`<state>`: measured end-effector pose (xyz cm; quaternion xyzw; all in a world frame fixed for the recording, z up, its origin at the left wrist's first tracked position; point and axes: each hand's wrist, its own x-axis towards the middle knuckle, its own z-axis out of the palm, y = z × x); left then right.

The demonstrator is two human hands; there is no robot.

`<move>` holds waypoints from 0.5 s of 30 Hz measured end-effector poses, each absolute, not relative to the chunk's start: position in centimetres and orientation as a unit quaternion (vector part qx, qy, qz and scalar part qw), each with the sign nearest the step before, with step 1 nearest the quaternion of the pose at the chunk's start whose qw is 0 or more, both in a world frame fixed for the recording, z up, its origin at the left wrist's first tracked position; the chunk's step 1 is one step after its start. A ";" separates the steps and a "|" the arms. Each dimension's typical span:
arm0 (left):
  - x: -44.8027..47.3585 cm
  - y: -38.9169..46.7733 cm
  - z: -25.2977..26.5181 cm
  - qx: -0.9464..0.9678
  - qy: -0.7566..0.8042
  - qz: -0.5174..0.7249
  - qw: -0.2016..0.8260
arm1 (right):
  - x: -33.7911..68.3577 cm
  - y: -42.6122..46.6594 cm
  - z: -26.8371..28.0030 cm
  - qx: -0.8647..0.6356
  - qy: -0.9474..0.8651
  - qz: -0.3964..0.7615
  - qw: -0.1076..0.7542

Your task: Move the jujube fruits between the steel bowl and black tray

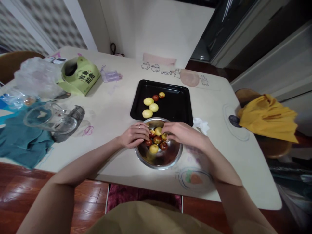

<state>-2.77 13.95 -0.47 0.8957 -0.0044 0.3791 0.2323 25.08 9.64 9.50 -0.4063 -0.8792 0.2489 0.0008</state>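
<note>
A round steel bowl [168, 161] stands near the table's front edge, with several small fruits in it that look like fresh jujubes [157, 139], some yellow, some mottled red-brown. From the left, my left hand [135, 134], a ring on one finger, reaches over the rim, its fingers bent round a reddish jujube [148, 142] at the side. Over the right side of the bowl, my right hand [180, 132] curls its fingers down onto a mottled jujube [164, 136]. Just behind, a black baking tray [176, 102] carries three yellow fruits [148, 101] and two smaller reddish ones [155, 97].
On the left are a glass pitcher [46, 117], a teal cloth [24, 139], a green paper box [84, 78] and a clear plastic bag [36, 76]. A crumpled white tissue [201, 125] lies right of the tray. A yellow cloth [268, 117] hangs over a chair on the right.
</note>
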 end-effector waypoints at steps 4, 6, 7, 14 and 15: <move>-2.7 13.9 -0.6 0.893 -0.005 0.386 0.230 | 26.9 12.3 8.8 -0.430 -0.858 0.212 0.184; -2.7 13.9 -0.6 0.890 -0.003 0.391 0.233 | 27.7 14.2 7.8 -0.471 -0.829 0.165 0.254; -2.7 13.9 -0.6 0.890 -0.002 0.392 0.234 | 27.9 15.1 7.2 -0.491 -0.816 0.144 0.267; -2.6 13.9 -0.5 0.891 0.001 0.386 0.238 | 27.5 20.6 3.6 -0.532 -0.819 0.062 0.205; -2.6 13.9 -0.4 0.892 0.001 0.385 0.237 | 27.2 21.3 3.3 -0.533 -0.822 0.058 0.191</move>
